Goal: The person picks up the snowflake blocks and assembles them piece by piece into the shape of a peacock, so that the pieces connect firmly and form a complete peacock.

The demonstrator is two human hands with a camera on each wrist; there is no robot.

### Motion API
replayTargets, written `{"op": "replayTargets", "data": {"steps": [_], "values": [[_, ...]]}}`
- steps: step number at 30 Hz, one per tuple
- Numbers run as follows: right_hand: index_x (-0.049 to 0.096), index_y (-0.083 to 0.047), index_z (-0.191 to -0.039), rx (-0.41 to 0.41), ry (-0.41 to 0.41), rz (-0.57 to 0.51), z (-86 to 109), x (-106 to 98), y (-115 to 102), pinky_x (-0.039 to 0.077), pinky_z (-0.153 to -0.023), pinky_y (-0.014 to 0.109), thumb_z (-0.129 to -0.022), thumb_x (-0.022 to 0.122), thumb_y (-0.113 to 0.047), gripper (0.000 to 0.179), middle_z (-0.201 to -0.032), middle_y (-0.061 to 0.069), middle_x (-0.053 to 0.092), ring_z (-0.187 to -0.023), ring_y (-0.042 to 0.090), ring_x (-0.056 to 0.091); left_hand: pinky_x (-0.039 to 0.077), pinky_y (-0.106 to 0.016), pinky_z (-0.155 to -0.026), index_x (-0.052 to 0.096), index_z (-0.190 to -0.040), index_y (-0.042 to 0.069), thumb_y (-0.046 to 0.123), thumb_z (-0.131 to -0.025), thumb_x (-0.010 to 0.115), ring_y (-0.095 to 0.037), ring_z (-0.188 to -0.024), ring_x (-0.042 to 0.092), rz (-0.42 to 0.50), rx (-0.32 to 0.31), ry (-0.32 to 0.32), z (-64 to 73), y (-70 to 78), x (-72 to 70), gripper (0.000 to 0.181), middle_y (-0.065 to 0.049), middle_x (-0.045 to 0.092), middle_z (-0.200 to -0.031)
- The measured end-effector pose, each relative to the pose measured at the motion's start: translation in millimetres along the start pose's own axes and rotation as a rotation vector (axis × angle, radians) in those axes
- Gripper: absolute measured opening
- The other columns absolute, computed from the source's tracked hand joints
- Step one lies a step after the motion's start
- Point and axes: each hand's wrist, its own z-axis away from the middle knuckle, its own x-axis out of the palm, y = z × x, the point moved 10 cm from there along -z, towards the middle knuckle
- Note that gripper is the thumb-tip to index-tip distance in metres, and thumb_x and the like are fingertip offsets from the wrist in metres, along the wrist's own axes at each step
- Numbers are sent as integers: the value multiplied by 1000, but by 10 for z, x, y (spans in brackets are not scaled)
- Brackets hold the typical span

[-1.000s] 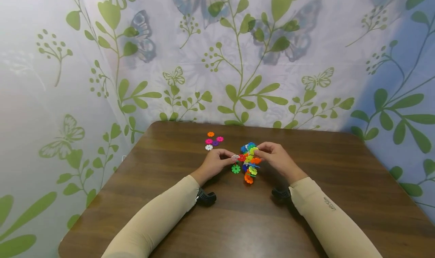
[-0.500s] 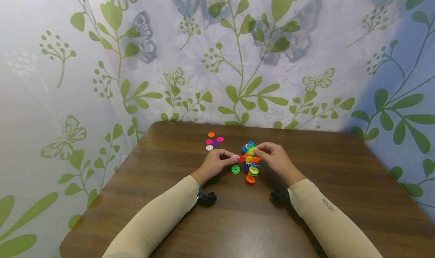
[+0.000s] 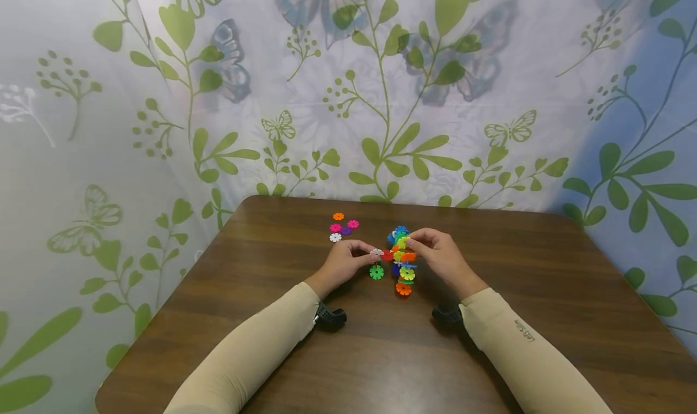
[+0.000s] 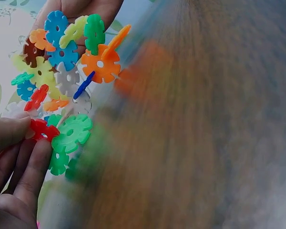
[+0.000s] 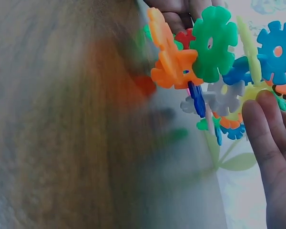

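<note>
Notched plastic flower discs, slotted together into a many-coloured construction (image 3: pixel 407 274), are held up between both hands above the table. My left hand (image 3: pixel 344 264) grips its left side; in the left wrist view the thumb and fingers pinch a red disc (image 4: pixel 44 130). Beside that disc are green discs (image 4: pixel 72 134). My right hand (image 3: pixel 446 256) holds the upper right part, at a yellow-green disc (image 3: pixel 403 243). In the right wrist view its fingertips are against the construction, behind a green disc (image 5: pixel 213 44) and an orange disc (image 5: pixel 177 70). The thumb is hidden there.
Several loose discs lie beyond my left hand: orange (image 3: pixel 339 216), pink (image 3: pixel 353 224), purple (image 3: pixel 346 230) and white (image 3: pixel 335 237). The brown wooden table (image 3: pixel 370 365) reaches to a wall covering (image 3: pixel 337 147) printed with leaves and butterflies.
The construction has turned slightly, its lower orange disc shifting a little to the right. Both hands keep their hold in nearly the same place. The loose discs stay put.
</note>
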Motion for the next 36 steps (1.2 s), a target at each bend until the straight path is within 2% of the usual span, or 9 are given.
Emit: {"op": "replayTargets", "data": {"steps": [4, 11, 14, 18, 22, 27, 30, 36], "values": [[75, -2, -111, 5, 3, 6, 27, -6, -1, 59, -88, 35, -102, 75, -27, 27, -106, 13, 73, -94, 30, 68, 57, -32, -84, 82, -102, 8, 18, -94, 84, -18, -91, 69, -9, 2, -3, 13, -5, 10, 14, 1, 77, -98], [75, -3, -111, 24, -1, 26, 76, -12, 12, 58, -87, 33, -102, 74, -26, 25, -107, 12, 73, -96, 31, 68, 57, -32, -83, 81, -100, 9, 17, -94, 84, -18, -90, 69, -15, -12, 16, 46, -14, 31, 11, 2, 77, -96], [75, -3, -112, 24, -13, 34, 87, -7, 32, 58, -88, 35, -103, 74, -27, 25, -107, 12, 74, -97, 30, 68, 57, -32, -82, 81, -100, 9, 18, -94, 84, -18, -90, 69, -16, -8, 22, 56, -10, 45, 11, 2, 77, -96], [75, -4, -116, 39, -44, 62, 108, 0, 78, 57, -93, 43, -104, 71, -29, 28, -110, 10, 74, -100, 29, 68, 57, -32, -83, 82, -100, 10, 18, -94, 84, -17, -91, 69, -29, 2, 22, 72, -5, 66, 11, 3, 77, -97], [74, -3, -124, 35, -116, 110, 144, 30, 101, 54, -99, 48, -108, 65, -21, 26, -118, 10, 73, -106, 28, 68, 57, -33, -84, 82, -100, 11, 20, -94, 84, -17, -93, 69, -42, 4, 23, 94, -9, 83, 11, 4, 77, -98], [70, -1, -134, -47, -241, 140, 182, 131, 53, 53, -101, 43, -107, 62, -6, 28, -125, 11, 72, -113, 28, 69, 57, -33, -86, 82, -100, 13, 22, -94, 84, -17, -94, 68, -64, 3, 22, 106, -9, 92, 11, 5, 76, -98], [67, -1, -137, -108, -276, 130, 202, 182, 24, 55, -97, 38, -103, 65, 3, 34, -124, 13, 72, -113, 29, 69, 56, -33, -86, 82, -101, 13, 23, -95, 83, -16, -93, 68, -79, -9, 23, 113, -8, 94, 12, 6, 76, -98], [67, -1, -134, -176, -220, 95, 219, 237, 16, 59, -86, 31, -93, 74, 11, 43, -119, 16, 73, -107, 31, 72, 57, -32, -84, 81, -102, 9, 19, -96, 82, -17, -92, 68, -48, -6, 20, 134, 27, 104, 12, 2, 76, -97]]}}
